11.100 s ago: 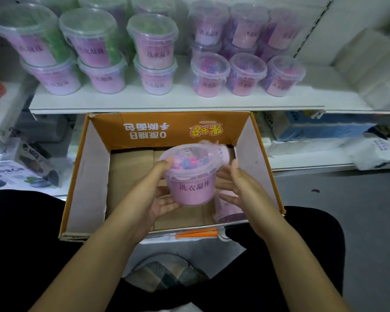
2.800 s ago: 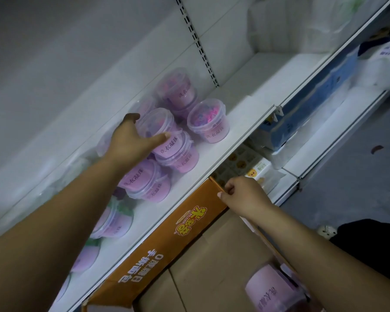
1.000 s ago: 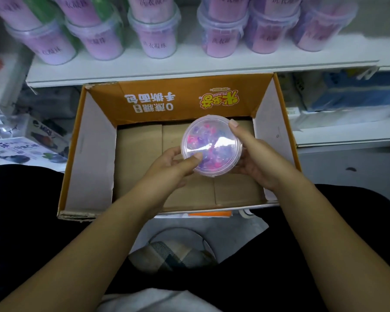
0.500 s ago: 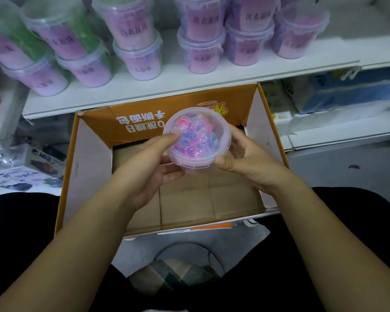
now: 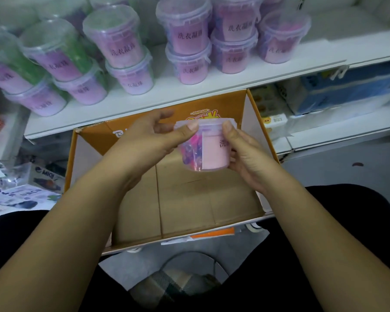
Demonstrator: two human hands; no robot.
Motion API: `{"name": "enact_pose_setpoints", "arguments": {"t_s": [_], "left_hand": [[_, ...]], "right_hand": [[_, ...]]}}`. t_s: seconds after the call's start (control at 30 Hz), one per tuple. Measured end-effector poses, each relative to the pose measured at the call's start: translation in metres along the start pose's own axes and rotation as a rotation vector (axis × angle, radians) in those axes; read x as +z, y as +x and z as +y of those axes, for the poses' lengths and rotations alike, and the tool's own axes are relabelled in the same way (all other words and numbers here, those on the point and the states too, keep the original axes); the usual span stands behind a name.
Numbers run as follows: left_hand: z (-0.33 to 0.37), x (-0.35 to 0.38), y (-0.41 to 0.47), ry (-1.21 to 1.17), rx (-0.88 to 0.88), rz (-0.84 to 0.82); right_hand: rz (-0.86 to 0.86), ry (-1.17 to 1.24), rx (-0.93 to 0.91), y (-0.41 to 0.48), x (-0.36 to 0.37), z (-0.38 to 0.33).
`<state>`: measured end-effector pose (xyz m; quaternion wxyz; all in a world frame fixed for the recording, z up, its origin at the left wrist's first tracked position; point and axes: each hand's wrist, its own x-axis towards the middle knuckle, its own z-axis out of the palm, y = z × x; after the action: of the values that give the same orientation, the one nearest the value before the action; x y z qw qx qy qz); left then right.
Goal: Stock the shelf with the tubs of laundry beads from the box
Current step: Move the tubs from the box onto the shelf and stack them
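Pink tub (image 5: 214,152) upright, lid (image 5: 209,124) up

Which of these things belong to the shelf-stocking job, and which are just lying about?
Job: held tub; cardboard box; stacked tubs; shelf.
Lying about: blue packs at right; printed cartons at left.

White shelf (image 5: 214,85) up top, blue packs (image 5: 351,86) tucked under it, a lower shelf (image 5: 338,136) beneath those, grey floor (image 5: 347,176) off right, checked stool (image 5: 173,287) below. Dim-ish light.
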<state>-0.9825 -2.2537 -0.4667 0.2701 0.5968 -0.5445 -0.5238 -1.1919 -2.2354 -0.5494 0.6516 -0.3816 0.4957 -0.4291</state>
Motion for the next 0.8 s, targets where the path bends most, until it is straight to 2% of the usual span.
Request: {"name": "enact_pose_setpoints", "arguments": {"t_s": [0.1, 0.2, 0.37, 0.63, 0.8], "left_hand": [[0.008, 0.006, 0.004, 0.066, -0.004, -0.006], [0.011, 0.008, 0.009, -0.001, -0.010, 0.016], [0.020, 0.004, 0.010, -0.111, -0.029, -0.109], [0.054, 0.012, 0.026, 0.163, 0.006, -0.125], [0.075, 0.017, 0.044, 0.367, 0.086, -0.173]], "right_hand": [[-0.019, -0.041, -0.013, -0.003, -0.003, -0.003], [-0.054, -0.033, -0.043, -0.007, -0.008, -0.007], [0.031, -0.100, -0.217, -0.012, -0.011, -0.007], [0.161, -0.162, -0.398, -0.015, -0.015, -0.017], [0.255, -0.138, -0.490, -0.017, -0.025, -0.026]]}}
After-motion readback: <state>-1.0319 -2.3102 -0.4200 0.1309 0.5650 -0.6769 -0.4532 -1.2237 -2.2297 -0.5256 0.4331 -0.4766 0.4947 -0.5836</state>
